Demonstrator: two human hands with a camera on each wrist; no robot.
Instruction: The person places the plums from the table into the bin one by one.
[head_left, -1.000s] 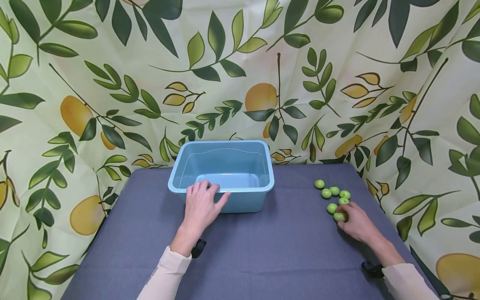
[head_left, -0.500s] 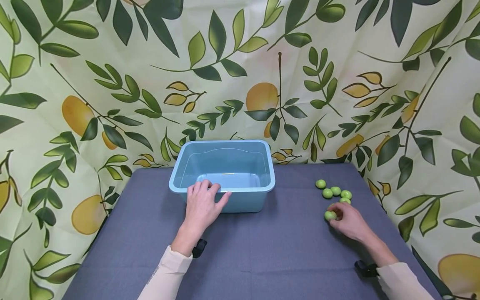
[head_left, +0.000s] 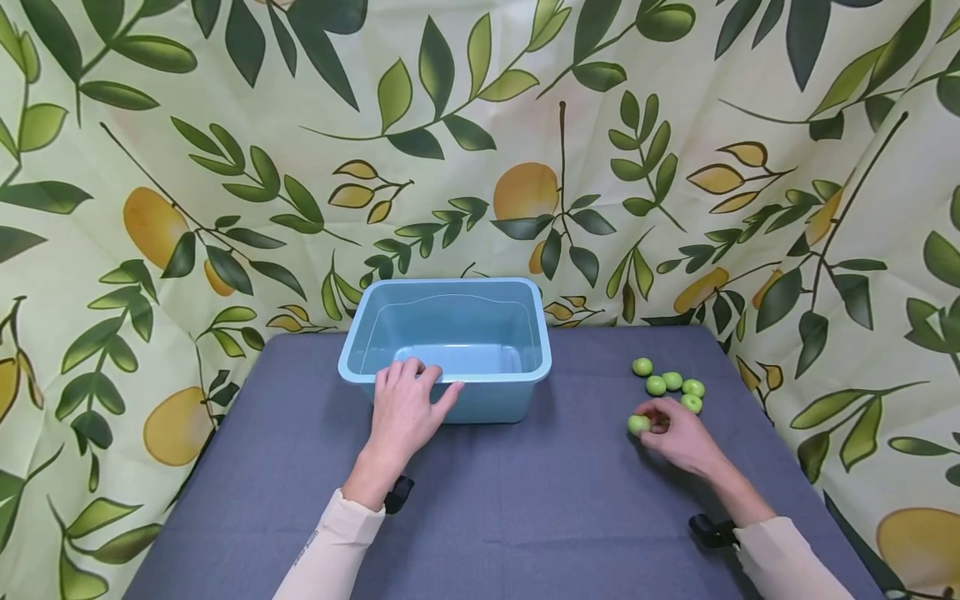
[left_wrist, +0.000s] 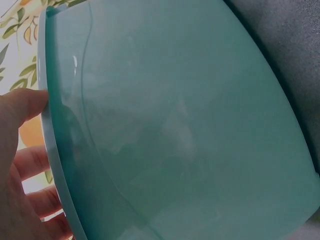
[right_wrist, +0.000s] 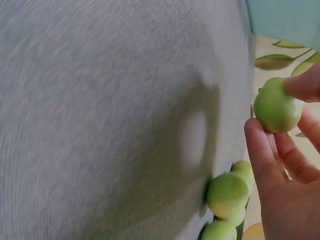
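In the head view, the blue plastic basin (head_left: 487, 402) stands at the back of the table, and nothing shows on its visible floor. My left hand (head_left: 403, 408) grips its front rim, fingers hooked over the edge; the left wrist view shows the thumb (left_wrist: 32, 102) right at the rim. Between the thumb and fingers of my right hand (head_left: 681, 437) a small round green fruit (right_wrist: 276, 106) is pinched, its shadow lying apart on the cloth. Several more green fruits (head_left: 672, 381) lie loose just beyond that hand, and the hand covers part of the table there.
A dark grey-blue cloth (head_left: 517, 508) covers the table. Behind and beside it hangs a leaf-and-fruit patterned fabric (head_left: 450, 183), close to the table's back edge. The basin stands to the left of the loose fruits, with bare cloth between them.
My right hand has drawn the pinched fruit leftward, away from the others. The left hand and the basin have stayed in place.
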